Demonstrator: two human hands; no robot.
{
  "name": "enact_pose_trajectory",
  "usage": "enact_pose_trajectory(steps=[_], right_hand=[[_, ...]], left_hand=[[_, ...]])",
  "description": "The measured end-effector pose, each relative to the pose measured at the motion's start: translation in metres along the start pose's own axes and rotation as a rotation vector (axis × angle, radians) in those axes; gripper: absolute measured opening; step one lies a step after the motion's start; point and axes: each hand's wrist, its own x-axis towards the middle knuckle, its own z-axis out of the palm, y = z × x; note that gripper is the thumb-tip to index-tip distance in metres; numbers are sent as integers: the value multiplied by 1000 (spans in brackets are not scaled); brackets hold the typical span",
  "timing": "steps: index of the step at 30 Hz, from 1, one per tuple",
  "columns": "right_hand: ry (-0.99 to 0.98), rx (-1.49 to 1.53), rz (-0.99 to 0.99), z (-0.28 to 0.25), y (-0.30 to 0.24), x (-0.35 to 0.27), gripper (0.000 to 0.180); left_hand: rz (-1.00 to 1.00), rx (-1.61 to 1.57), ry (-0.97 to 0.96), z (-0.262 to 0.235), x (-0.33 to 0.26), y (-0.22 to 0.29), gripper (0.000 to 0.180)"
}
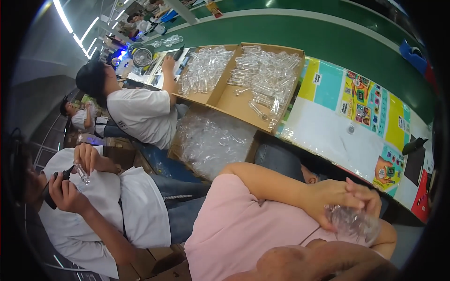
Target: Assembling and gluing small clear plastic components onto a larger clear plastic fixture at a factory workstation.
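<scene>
Both of my hands are together at the right, in front of my pink top. My left hand [333, 197] reaches across with bent fingers, its thumb side against a clear, shiny, crinkled-looking plastic piece [354, 225]. My right hand [368, 196] meets it from the far side, fingers curled and overlapping the left ones. The clear piece sits between the hands and the right forearm; its exact kind cannot be made out. On the table beyond lies a small round clear part [350, 129].
Cardboard trays [220, 96] hold many clear tube-like parts [267, 75]. Below them is a box of clear plastic bags [211, 140]. A table with colourful printed sheets [323, 122] runs to the right. Two co-workers in white shirts [140, 110] sit at left; the nearer handles a clear tube [82, 174].
</scene>
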Motion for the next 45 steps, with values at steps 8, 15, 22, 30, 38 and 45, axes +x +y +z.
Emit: enact_pose_trajectory(steps=[8, 15, 22, 30, 38, 45], right_hand=[[430, -723, -466, -44, 25, 43, 55], [302, -980, 9, -22, 67, 29, 91], [77, 342, 431, -7, 75, 40, 67], [285, -934, 509, -79, 60, 96, 44], [313, -1539, 559, -96, 124, 141, 63], [321, -509, 453, -69, 90, 113, 48]], left_hand=[[-576, -158, 485, -23, 7, -5, 99], [-436, -33, 287, -39, -8, -9, 96], [-827, -480, 740, -57, -32, -18, 97], [-800, -744, 927, -68, -56, -24, 79], [-676, -545, 931, -72, -46, -16, 69], [-628, -437, 905, -80, -36, -10, 76]])
